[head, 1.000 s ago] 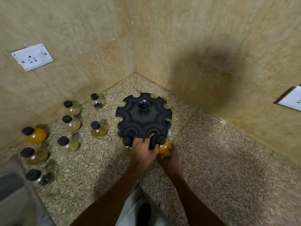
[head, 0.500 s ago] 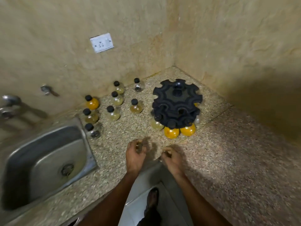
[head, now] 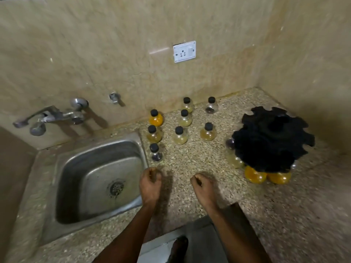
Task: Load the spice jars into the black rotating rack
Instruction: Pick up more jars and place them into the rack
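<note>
Hands (head: pixel 177 184) withdrawn from rack (head: pixel 271 140) | rack far right, apart

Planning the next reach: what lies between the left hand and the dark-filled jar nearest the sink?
In the head view, only bare speckled counter lies between the left hand and that jar; the hand holds nothing.

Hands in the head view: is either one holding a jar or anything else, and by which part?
Nothing is held. The left hand and right hand hover loosely curled over the counter, apart from the loose spice jars and the black rack.
</note>
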